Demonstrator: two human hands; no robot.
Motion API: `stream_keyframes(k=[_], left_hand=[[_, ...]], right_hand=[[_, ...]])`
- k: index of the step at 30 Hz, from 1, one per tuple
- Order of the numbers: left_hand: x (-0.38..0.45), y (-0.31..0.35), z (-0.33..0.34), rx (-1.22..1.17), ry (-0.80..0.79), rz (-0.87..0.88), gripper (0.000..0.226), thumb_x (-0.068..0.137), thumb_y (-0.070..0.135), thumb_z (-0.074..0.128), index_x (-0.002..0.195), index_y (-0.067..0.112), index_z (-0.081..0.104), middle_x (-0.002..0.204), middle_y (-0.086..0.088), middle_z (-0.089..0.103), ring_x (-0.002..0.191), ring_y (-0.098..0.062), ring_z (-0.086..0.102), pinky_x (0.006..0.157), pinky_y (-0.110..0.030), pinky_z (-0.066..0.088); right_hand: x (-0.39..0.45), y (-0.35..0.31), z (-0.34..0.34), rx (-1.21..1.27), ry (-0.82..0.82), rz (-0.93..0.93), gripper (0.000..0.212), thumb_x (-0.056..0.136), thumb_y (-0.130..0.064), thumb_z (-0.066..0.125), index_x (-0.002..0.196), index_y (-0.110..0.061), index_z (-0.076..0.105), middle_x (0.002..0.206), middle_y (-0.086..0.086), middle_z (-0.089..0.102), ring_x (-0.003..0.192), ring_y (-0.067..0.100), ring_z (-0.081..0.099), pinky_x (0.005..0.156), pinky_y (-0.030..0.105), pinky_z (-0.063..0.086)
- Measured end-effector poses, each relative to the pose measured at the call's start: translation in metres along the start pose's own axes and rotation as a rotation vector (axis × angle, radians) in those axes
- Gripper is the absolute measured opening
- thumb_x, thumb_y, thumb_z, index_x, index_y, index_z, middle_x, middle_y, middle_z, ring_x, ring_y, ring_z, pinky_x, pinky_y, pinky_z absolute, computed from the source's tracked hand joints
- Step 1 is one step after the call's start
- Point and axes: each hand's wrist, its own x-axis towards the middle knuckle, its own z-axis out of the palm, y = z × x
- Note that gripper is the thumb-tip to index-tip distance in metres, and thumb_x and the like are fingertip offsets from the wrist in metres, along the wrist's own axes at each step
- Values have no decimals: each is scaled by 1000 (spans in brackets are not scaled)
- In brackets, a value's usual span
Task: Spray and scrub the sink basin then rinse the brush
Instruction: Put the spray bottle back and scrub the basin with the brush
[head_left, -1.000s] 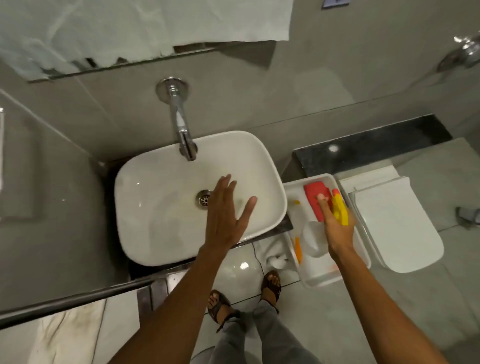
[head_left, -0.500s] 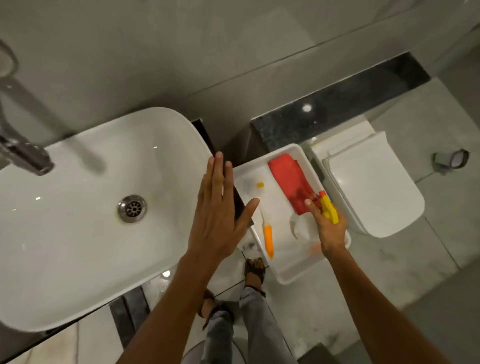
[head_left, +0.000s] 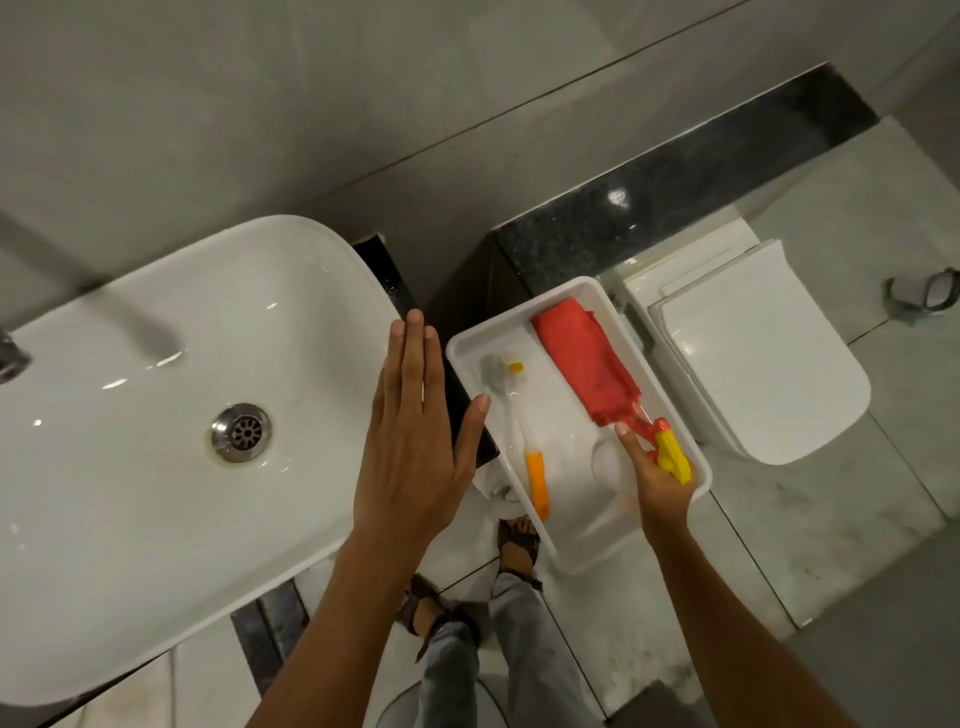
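Reading this as the very start — nothing sprayed, nothing scrubbed as far as I can see. Going left to right:

Sink basin (head_left: 156, 457) looks dry and bare: no foam or cleaner film visible, drain (head_left: 241, 432) clear, only an edge of the tap (head_left: 10, 356) in shot at far left and no water running from it.

My left hand (head_left: 415, 441) hovers flat over the basin's right rim, fingers together, thumb out, holding nothing.

Next over, the white tray (head_left: 571, 556) sits beside the sink. The brush (head_left: 514, 410) lies in it untouched — white bristle head at the far end, orange handle toward me. A red cloth (head_left: 587, 364) lies folded along the tray's right side.

My right hand (head_left: 660, 478) is curled on the spray bottle (head_left: 667, 452) at the tray's near right corner, gripping around the red-and-yellow trigger head. The clear body is mostly washed out against the tray, and I cannot tell whether the bottle is off the tray floor yet.

Toilet (head_left: 753, 353) at far right, lid down, not involved.

Left to do, in my judgement: bring the bottle over, spray, swap to the brush, scrub, rinse — basically everything.
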Motion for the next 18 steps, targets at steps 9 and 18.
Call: stream_keyframes(k=[9,18], left_hand=[[0,-1,1,-9,11,15,85,111,61,35,174,15,0,183,0,-9,170,-18,-9,138,-42,12],[2,-3,5,3,24,21,88,109,65,36,173,17,0,183,-1,-6,170,-20,-7,138,-44,14]], right_hand=[[-74,25,14,-138,501,144,68,76,-39,92,126,-4,61,122,14,67,112,31,66,97,44,58],[-86,10,103,-506,-203,221,62,103,-46,61,150,-8,48,143,13,56,133,31,55,112,50,47]])
